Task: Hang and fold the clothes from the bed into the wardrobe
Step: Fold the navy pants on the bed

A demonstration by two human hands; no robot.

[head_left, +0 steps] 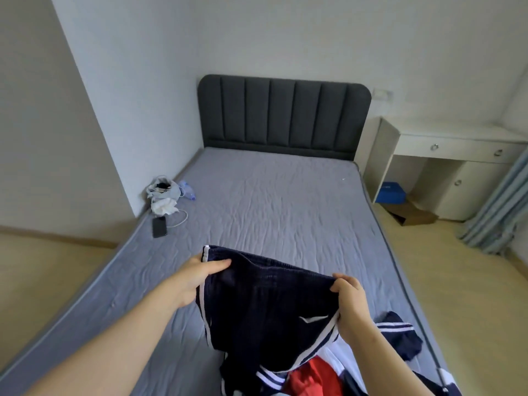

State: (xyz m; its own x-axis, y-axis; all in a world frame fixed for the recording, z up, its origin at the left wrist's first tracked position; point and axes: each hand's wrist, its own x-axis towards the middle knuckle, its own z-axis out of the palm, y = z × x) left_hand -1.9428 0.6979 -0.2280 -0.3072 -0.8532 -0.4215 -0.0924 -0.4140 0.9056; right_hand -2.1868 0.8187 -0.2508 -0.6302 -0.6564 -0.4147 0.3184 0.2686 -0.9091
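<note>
1. Head view, progress: the task looks to be in its early part. A heap of unfolded clothes [400, 335] lies at the near right corner of the grey quilted mattress [271, 201]. It is made up of a red garment [311, 375], white cloth, and navy pieces with white stripes. The wardrobe is out of view, so what it already holds cannot be told.
2. Head view, the piece in hand: a pair of navy-blue mesh sports shorts with white side stripes [265, 310] is held up above the heap. The waistband is uppermost and the legs hang down onto the pile. I judge it is being readied for folding. Folding it, carrying it over and clearing the rest of the heap are all left to do.
3. Head view, left hand [200, 277]: it grips the left end of the waistband, thumb over the cloth and fingers behind. The forearm reaches in from the lower left.
4. Head view, right hand [350, 298]: it pinches the right end of the waistband, fingers curled over the edge. The hands are apart, with the band stretched between them.
5. Head view, elsewhere: a black phone [159, 227] and a grey bag [163, 188] sit at the far left edge, well apart from the clothes.
</note>
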